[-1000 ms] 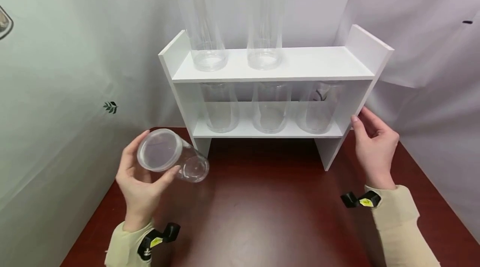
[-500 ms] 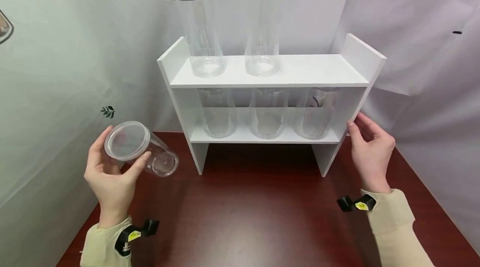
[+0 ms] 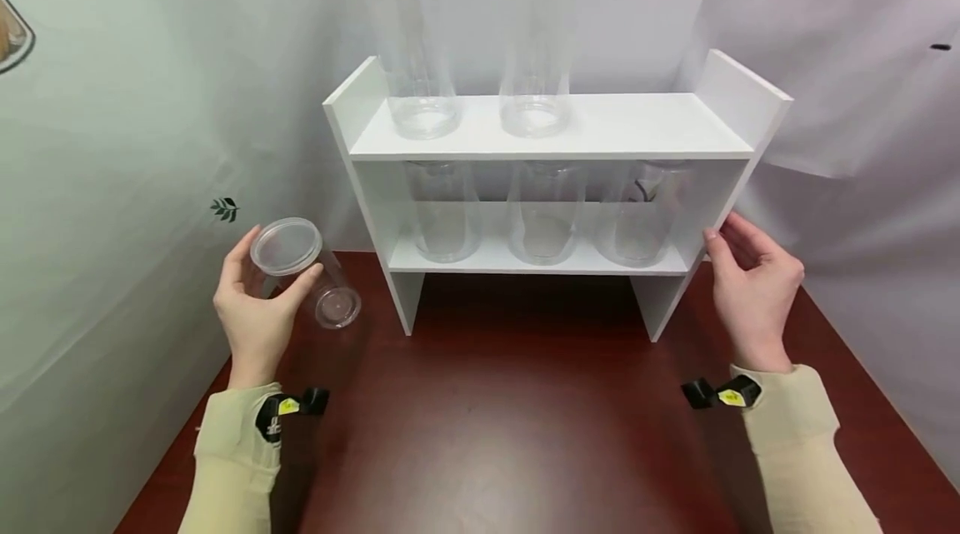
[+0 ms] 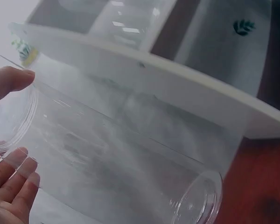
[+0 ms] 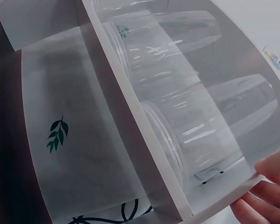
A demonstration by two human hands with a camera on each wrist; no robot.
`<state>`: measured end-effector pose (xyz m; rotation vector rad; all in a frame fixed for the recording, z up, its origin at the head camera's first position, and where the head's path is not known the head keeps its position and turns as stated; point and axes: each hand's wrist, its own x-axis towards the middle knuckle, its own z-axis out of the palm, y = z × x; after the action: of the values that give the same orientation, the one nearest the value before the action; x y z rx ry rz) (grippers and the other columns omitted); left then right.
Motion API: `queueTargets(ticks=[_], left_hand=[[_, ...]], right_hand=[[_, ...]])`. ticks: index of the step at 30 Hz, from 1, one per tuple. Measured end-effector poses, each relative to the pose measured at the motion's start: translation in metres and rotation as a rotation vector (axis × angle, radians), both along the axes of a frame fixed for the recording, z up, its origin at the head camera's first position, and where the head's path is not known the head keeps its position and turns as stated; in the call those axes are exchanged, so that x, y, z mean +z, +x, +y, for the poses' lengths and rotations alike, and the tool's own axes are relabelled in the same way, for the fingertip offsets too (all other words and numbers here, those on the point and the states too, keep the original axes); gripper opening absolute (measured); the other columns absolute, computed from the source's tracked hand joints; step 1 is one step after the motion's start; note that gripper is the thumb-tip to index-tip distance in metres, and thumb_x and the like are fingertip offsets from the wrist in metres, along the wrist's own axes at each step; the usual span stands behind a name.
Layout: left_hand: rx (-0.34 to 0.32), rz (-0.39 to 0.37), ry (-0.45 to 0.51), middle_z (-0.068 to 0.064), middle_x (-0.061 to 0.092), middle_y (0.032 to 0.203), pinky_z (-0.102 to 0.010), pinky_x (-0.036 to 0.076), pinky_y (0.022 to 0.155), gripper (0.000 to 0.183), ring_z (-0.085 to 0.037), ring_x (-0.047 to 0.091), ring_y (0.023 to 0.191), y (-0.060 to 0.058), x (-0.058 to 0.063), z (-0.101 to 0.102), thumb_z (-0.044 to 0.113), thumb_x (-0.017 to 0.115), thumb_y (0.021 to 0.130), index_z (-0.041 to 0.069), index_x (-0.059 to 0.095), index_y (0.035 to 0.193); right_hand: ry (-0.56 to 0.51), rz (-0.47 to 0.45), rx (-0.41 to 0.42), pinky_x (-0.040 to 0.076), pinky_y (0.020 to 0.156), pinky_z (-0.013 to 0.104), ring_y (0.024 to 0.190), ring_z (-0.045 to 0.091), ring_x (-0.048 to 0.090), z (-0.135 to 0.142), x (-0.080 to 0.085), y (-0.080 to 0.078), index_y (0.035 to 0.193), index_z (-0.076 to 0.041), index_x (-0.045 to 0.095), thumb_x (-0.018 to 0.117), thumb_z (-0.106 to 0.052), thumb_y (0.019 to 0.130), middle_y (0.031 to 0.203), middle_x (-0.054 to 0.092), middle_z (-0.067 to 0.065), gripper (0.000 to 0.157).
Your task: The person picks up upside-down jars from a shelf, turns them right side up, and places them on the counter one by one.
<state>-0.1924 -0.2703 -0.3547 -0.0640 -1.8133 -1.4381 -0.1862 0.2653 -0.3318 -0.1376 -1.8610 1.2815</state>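
Note:
My left hand (image 3: 258,321) holds a clear plastic cup (image 3: 336,306) by its wide end, thumb on one side and fingers on the other. The cup tilts in the air left of a white two-tier shelf (image 3: 637,122), its round top (image 3: 287,247) facing me and its base pointing away to the right. In the left wrist view the cup's long see-through body (image 4: 107,154) lies across the shelf's side panel (image 4: 177,88). On the shelf's right side, my right hand (image 3: 756,296) pinches the edge of the panel between thumb and fingers.
Two tall clear cups (image 3: 426,113) stand on the upper board, left and middle. Three more (image 3: 546,226) stand on the lower board. The shelf stands on a dark red table (image 3: 480,434), with pale printed sheeting (image 3: 112,184) hanging around it.
The left hand has carried the cup leftward, away from the shelf's left leg, then slightly back right and upward, tipping it more upright. My right hand keeps its grip on the shelf.

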Motion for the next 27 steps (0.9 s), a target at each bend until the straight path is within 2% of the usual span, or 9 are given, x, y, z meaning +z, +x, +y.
queueTargets(ticks=[3, 9, 13, 27], left_hand=[[0.038, -0.070, -0.035, -0.003, 0.060, 0.136, -0.023, 0.048, 0.098, 0.082, -0.015, 0.059, 0.118, -0.007, -0.006, -0.005, 0.003, 0.091, 0.073, 0.019, 0.056, 0.145], [0.051, -0.190, -0.061, -0.004, 0.057, 0.139, -0.024, 0.045, 0.102, 0.081, -0.016, 0.057, 0.123, -0.017, -0.014, -0.012, 0.013, 0.090, 0.077, 0.020, 0.053, 0.148], [0.048, -0.229, -0.069, -0.006, 0.056, 0.141, -0.025, 0.045, 0.103, 0.083, -0.018, 0.056, 0.126, -0.024, -0.018, -0.013, 0.013, 0.090, 0.077, 0.017, 0.051, 0.150], [0.007, -0.313, -0.072, -0.008, 0.054, 0.145, -0.028, 0.044, 0.107, 0.084, -0.020, 0.054, 0.131, -0.031, -0.033, -0.017, 0.019, 0.089, 0.080, 0.017, 0.047, 0.153]], right_hand=[[0.001, 0.000, 0.015, 0.054, 0.076, 0.013, 0.093, 0.003, 0.070, -0.001, 0.002, -0.004, 0.124, -0.007, 0.074, 0.077, -0.009, 0.091, 0.115, 0.073, 0.011, 0.033], [-0.003, -0.001, 0.020, 0.055, 0.076, 0.013, 0.092, 0.003, 0.070, -0.002, 0.002, -0.005, 0.123, -0.006, 0.074, 0.077, -0.009, 0.091, 0.114, 0.073, 0.011, 0.033], [-0.004, 0.002, 0.019, 0.054, 0.076, 0.013, 0.092, 0.003, 0.070, -0.002, 0.001, -0.005, 0.123, -0.006, 0.074, 0.077, -0.009, 0.091, 0.114, 0.073, 0.011, 0.033], [0.004, -0.005, 0.026, 0.054, 0.077, 0.013, 0.093, 0.003, 0.070, -0.004, -0.001, -0.006, 0.124, -0.008, 0.075, 0.078, -0.011, 0.091, 0.115, 0.074, 0.010, 0.033]])
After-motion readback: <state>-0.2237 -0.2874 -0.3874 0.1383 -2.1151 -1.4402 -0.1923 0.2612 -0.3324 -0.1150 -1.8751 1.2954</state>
